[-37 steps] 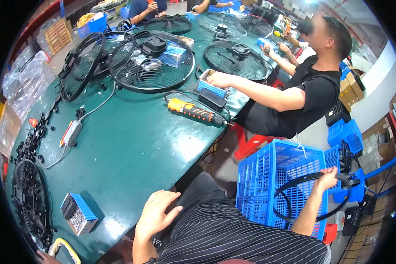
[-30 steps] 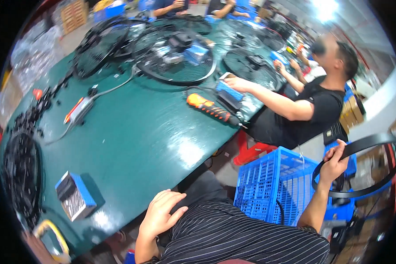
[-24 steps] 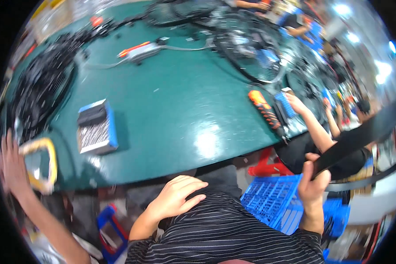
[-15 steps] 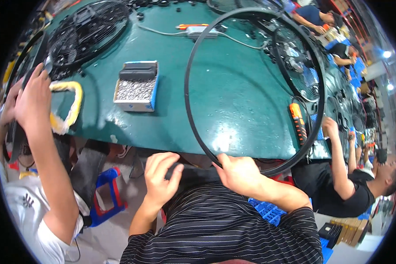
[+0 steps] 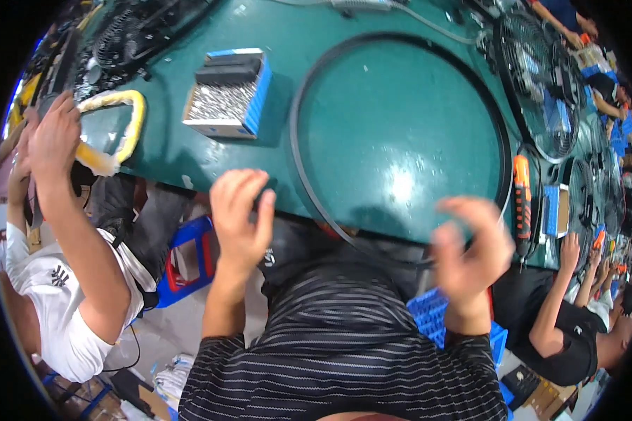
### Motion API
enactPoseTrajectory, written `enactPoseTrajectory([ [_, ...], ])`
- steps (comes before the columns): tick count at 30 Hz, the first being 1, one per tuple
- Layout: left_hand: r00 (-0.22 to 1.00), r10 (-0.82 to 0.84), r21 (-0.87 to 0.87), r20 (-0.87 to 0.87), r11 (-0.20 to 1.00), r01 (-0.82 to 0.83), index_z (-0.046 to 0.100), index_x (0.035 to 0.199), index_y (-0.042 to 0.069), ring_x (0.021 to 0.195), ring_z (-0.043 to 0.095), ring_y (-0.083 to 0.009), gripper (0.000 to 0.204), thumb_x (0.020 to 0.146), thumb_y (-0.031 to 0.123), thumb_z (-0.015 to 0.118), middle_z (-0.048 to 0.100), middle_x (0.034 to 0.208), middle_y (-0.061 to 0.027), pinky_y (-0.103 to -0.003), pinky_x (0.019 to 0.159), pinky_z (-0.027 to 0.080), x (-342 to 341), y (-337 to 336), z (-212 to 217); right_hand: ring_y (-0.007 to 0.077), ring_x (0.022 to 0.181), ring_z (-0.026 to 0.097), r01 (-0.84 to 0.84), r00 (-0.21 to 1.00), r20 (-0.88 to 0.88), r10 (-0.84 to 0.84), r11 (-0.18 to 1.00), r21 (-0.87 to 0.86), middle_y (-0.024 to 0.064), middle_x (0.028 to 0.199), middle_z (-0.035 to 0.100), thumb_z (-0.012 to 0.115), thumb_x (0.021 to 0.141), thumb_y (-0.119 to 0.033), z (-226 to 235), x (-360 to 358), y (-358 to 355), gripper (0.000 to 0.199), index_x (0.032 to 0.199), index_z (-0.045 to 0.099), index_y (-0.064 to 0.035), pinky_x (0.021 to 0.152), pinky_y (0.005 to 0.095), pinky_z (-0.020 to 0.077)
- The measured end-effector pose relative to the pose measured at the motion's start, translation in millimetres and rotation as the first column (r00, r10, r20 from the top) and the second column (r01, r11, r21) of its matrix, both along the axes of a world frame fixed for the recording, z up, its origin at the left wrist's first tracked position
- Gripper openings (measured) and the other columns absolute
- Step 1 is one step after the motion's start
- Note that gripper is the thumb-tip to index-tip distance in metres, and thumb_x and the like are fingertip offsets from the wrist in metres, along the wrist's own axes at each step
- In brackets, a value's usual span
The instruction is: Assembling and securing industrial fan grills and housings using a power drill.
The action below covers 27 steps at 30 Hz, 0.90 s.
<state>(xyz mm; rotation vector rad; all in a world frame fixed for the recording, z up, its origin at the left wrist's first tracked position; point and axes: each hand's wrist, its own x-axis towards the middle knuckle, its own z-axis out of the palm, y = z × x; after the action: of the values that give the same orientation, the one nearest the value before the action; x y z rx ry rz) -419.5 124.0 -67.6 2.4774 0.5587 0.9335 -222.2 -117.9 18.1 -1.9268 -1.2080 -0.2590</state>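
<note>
Ring (image 5: pixel 393 37), earlier gripped, now lies on table (image 5: pixel 414 105), overhanging near edge. Right hand (image 5: pixel 474 252) blurred, fingers apart; left hand (image 5: pixel 239 219), fingers apart.

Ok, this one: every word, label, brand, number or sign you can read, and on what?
White shirt: dark emblem, left unquoted.
Black shirt: pale mark, too small to read.
Dark cloth by left hand: white mark, unreadable.
Blue-sided box: print too small to read.

Downward head-height fisheye above the table (image 5: pixel 393 119)
</note>
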Motion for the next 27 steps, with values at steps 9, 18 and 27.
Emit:
enactPoseTrajectory([
  [9, 0.998, -0.002, -0.311, -0.064, 0.95, -0.018, 0.063, 0.123, -0.003, 0.089, 0.058, -0.0162, 0.031, 0.096, 0.012, 0.06, 0.063, 0.098, -0.0083, -0.029, 0.084, 0.047, 44, 16, -11, 0.0128, 0.082, 0.066, 0.719, 0.656, -0.429, -0.621, 0.686, 0.107, 0.0122, 0.095, 0.072, 0.056, 0.101, -0.013, -89, 104, -113, 0.022, 0.106, 0.067, 0.0044, 0.07, 0.0255, 0.0533],
  [18, 0.996, 0.017, -0.238, -0.092, 0.971, -0.038, 0.062, 0.127, -0.004, 0.065, 0.037, -0.0062, 0.039, 0.092, 0.01, 0.067, 0.044, 0.08, 0.0026, -0.022, 0.057, 0.03, 73, 10, -28, 0.0123, 0.069, 0.062, 0.712, 0.608, -0.716, -0.345, 0.637, 0.297, 0.0119, 0.088, 0.068, 0.05, 0.099, -0.01, -117, 117, -132, 0.021, 0.102, 0.066, 0.0041, 0.058, 0.023, 0.0485],
  [27, 0.992, 0.025, -0.083, -0.126, 0.996, -0.035, 0.062, 0.125, -0.005, 0.066, 0.038, -0.0072, 0.034, 0.094, 0.008, 0.062, 0.047, 0.083, 0.0002, -0.023, 0.056, 0.03, 74, 7, -25, 0.0043, 0.071, 0.058, 0.731, 0.577, -0.714, -0.396, 0.64, 0.236, 0.0067, 0.092, 0.07, 0.058, 0.094, -0.001, -115, 112, -125, 0.017, 0.106, 0.069, 0.0032, 0.061, 0.0202, 0.0461],
])
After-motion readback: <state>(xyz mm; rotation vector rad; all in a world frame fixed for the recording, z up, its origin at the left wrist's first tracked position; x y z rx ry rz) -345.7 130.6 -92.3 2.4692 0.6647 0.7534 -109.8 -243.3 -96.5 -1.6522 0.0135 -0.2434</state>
